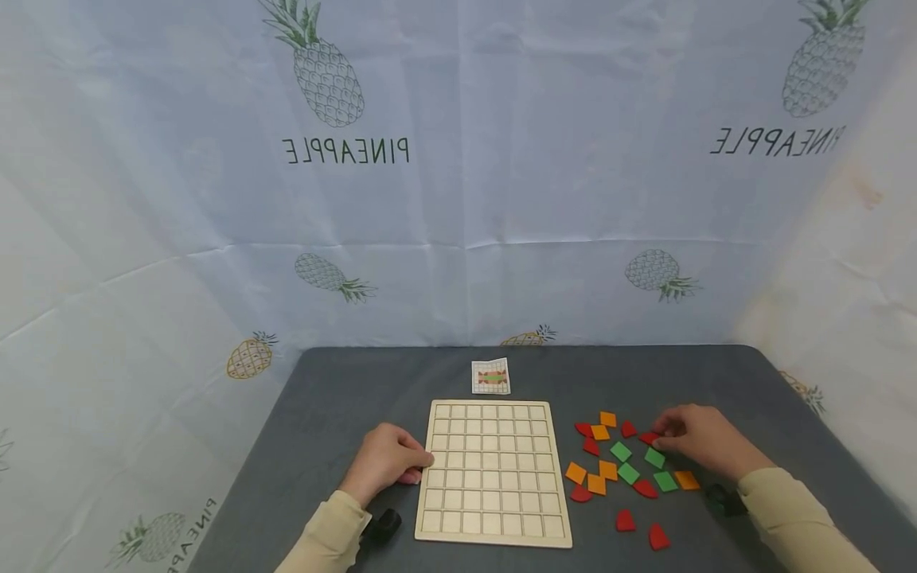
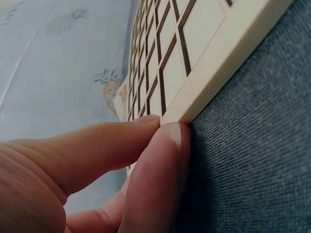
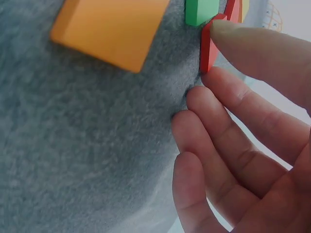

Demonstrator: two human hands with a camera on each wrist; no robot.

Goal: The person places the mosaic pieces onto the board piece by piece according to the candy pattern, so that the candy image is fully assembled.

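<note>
A pale wooden grid board (image 1: pixel 494 469) lies flat on the table. At its left edge my left hand (image 1: pixel 389 458) pinches the rim between thumb and index finger; the left wrist view shows the fingertips on the board's edge (image 2: pixel 209 82). My right hand (image 1: pixel 705 438) is over the scattered tiles on the right. In the right wrist view, its thumb and index finger pinch a red tile (image 3: pixel 209 48) by opposite ends, while the other fingers curve loosely near the cloth. A green tile (image 3: pixel 201 10) and an orange tile (image 3: pixel 109 31) lie close by.
Several orange, green and red tiles lie spread right of the board, including a green tile (image 1: pixel 665 481) and a red tile (image 1: pixel 658 536). A small printed pattern card (image 1: pixel 490 376) lies behind the board. A pineapple-print curtain (image 1: pixel 458 199) hangs behind the grey table (image 1: pixel 372 382).
</note>
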